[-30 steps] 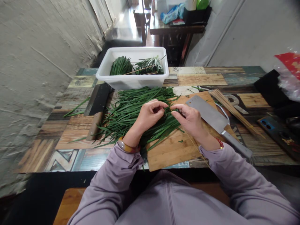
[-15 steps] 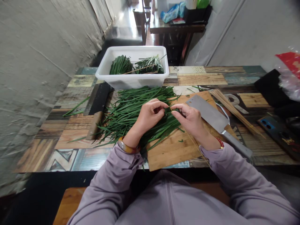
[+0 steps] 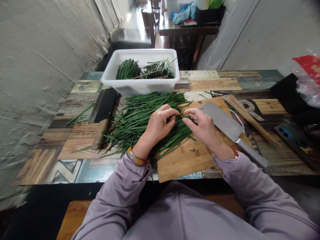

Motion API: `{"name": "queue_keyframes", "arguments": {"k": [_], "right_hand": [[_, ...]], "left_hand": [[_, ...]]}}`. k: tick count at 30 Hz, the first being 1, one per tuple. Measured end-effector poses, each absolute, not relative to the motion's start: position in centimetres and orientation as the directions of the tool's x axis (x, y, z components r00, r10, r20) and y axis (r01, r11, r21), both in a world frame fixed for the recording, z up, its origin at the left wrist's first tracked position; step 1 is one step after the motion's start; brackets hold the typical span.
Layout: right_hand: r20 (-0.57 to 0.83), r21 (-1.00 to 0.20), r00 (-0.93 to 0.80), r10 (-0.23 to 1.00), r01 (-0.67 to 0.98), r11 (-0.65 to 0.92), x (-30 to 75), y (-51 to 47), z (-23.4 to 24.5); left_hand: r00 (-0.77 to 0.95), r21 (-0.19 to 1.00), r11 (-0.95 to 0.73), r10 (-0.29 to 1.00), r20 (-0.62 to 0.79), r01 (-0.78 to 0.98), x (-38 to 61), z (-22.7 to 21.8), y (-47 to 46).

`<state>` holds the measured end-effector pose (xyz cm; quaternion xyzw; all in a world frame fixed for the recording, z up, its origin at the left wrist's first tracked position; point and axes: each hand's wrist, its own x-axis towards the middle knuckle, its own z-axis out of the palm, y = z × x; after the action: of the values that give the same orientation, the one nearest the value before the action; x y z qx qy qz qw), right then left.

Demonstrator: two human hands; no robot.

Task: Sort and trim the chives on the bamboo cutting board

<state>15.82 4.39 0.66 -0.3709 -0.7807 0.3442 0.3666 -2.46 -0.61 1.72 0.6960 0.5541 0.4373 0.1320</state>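
My right hand point(image 3: 201, 125) pinches a thin bamboo skewer point(image 3: 208, 154) between thumb and fingers. The skewer slants down past my wrist towards the table's front edge. My left hand point(image 3: 162, 124) is closed in a pinch at the skewer's upper end; what lies between its fingertips is too small to make out. Both hands are over a wide pile of long green garlic chives point(image 3: 136, 115), which partly covers a wooden cutting board point(image 3: 175, 166). A cleaver point(image 3: 222, 121) lies flat on the board, just right of my right hand.
A white plastic bin point(image 3: 142, 87) behind the pile holds chive bundles and skewers. Left of the pile lies a wide-bladed knife point(image 3: 103, 106) with a wooden handle. To the right are a bundle of skewers point(image 3: 251, 118), a phone point(image 3: 295, 141) and a plastic bag point(image 3: 308, 76).
Almost nothing differs. Both hands keep their pinch at the skewer's upper end, with only a very slight shift of the fingers and of the whole view.
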Motion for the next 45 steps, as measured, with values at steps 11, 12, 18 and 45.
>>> {"name": "queue_keyframes", "arguments": {"k": [11,12,18,45], "right_hand": [[0.289,-0.826,-0.481,0.828,0.312,0.469,15.9,4.4,0.7],[0.286,-0.83,-0.479,0.83,0.309,0.464,15.9,4.4,0.6],[0.281,-0.844,-0.471,0.836,0.294,0.449,15.9,4.5,0.4],[0.287,-0.843,-0.472,0.834,0.289,0.454,15.9,4.3,0.3]], "left_hand": [[0.084,0.589,-0.409,0.862,0.5,0.697,-2.4,1.7,-0.6],[0.092,0.586,-0.416,0.86,0.502,0.695,-2.3,1.7,-0.6],[0.154,0.662,-0.406,0.901,0.407,0.63,-2.4,2.1,-0.8],[-0.002,0.21,-0.076,0.937,0.349,0.975,-4.7,1.0,-0.1]]}}
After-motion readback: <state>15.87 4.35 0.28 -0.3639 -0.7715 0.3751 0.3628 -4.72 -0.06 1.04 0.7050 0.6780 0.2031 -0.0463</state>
